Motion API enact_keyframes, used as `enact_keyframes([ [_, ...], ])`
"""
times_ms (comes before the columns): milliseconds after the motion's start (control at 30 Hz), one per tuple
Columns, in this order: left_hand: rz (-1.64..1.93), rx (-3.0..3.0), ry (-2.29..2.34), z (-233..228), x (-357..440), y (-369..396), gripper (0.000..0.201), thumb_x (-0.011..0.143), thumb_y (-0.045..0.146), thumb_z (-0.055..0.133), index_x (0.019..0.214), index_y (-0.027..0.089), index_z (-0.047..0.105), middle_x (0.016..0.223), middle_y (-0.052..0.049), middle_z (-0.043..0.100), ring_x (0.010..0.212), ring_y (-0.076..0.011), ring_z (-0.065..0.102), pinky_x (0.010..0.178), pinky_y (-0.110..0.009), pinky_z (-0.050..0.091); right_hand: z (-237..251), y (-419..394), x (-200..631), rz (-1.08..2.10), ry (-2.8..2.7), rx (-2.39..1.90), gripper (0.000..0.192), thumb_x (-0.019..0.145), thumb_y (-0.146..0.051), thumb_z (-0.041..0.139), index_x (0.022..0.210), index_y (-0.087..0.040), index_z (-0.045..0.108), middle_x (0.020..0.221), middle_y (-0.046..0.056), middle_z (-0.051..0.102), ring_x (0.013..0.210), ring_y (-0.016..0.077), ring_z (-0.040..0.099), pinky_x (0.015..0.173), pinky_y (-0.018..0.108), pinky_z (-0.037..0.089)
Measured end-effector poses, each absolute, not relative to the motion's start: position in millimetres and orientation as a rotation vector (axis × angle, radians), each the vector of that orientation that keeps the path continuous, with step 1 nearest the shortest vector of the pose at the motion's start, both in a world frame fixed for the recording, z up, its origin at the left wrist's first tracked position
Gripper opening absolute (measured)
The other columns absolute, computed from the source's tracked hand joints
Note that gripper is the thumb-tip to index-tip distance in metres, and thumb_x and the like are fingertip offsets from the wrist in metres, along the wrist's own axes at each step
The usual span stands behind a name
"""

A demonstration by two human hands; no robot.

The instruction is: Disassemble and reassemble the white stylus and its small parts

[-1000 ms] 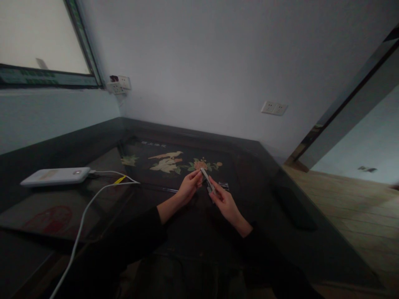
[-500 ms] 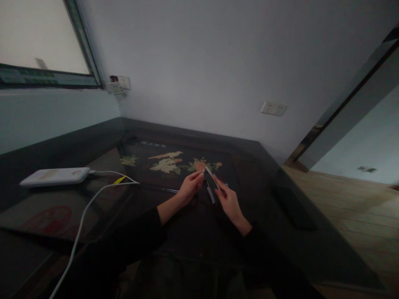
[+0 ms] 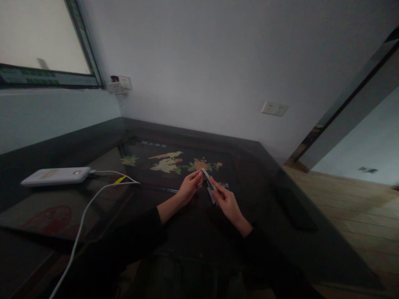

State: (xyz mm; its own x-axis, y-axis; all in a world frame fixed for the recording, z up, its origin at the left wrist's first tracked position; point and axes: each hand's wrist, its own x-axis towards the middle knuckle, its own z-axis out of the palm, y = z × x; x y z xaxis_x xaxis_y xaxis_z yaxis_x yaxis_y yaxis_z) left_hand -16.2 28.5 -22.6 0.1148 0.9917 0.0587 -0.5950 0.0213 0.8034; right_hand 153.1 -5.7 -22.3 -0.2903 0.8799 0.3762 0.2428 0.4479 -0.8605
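My left hand [image 3: 190, 186] is closed, with thumb and index finger pinched together at the far tip of a slim, light grey strip [image 3: 206, 175]. What else may be in that pinch is too small to make out. The near part of the strip is held by my right hand [image 3: 229, 204], fingers closed along its side. Below the strip, between the hands, is a narrow grey bar [image 3: 211, 195], slanting the same way; whether it joins the strip is unclear. A small shiny object [image 3: 223, 185] shows just behind my right fingers, partly hidden.
The dark glossy table [image 3: 262, 174] has a bird and flower picture [image 3: 166, 162]. At left lies a white power bank [image 3: 56, 176] with a white cable [image 3: 84, 216] running off the near edge. A flat dark object [image 3: 296, 209] lies at right. The wall has sockets [image 3: 274, 109].
The strip in my right hand has swung down towards the grey bar, narrowing the gap between them. My right fingers have shifted slightly, and more of the shiny object shows. My left hand stays put.
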Motion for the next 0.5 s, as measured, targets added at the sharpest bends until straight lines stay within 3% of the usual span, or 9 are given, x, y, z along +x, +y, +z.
enact_keyframes([
  [267, 1.334, 0.838, 0.615, -22.2, -16.8, 26.7, 0.044, 0.063, 0.040, 0.081, 0.096, 0.013, 0.072, 0.062, 0.004, 0.048, 0.054, -0.0042, 0.036, 0.052, -0.019, 0.027, -27.8, 3.3, 158.1, 0.842, -1.707, -1.019, 0.047, 0.086, -0.027, 0.054, 0.132, -0.020, 0.055, 0.127, 0.010, 0.063, 0.101, 0.0230, 0.063, 0.077, 0.032, 0.053],
  [500, 1.355, 0.845, 0.624, -25.9, -16.9, 29.3, 0.041, 0.064, 0.040, 0.080, 0.094, 0.013, 0.070, 0.061, 0.005, 0.046, 0.053, -0.0044, 0.035, 0.051, -0.018, 0.028, -26.0, -1.8, 154.4, 0.924, -1.709, -0.997, 0.049, 0.085, -0.030, 0.055, 0.132, -0.018, 0.056, 0.113, 0.010, 0.068, 0.085, 0.0198, 0.063, 0.065, 0.027, 0.052],
])
